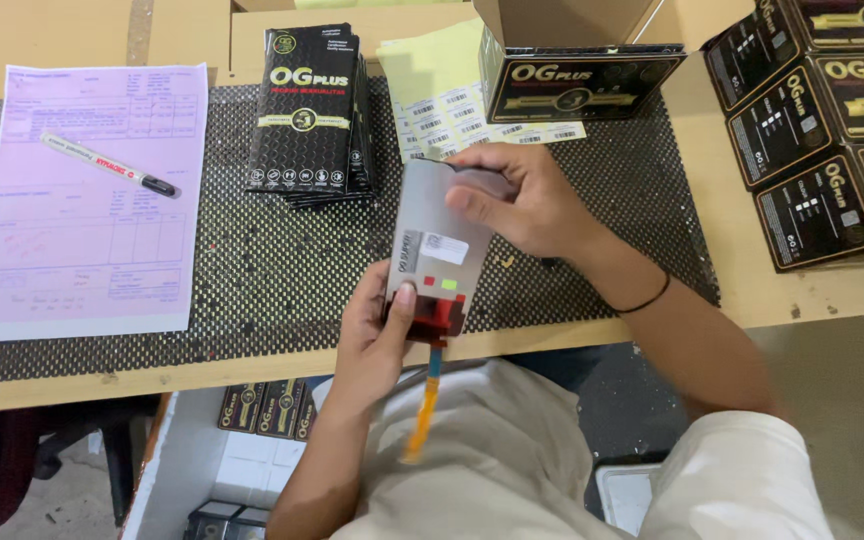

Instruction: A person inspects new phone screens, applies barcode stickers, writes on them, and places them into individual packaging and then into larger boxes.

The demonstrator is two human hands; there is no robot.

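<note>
The left hand (377,335) pinches the lower end of a grey display panel (432,250) and the right hand (522,200) grips its top edge, holding it tilted above the desk (52,385) so its orange ribbon cable (422,415) hangs free. Black meshed mat (252,270) beneath lies open, hemmed by a stack of black packets (307,115), a label sheet (452,100) and black boxes (822,130).
</note>
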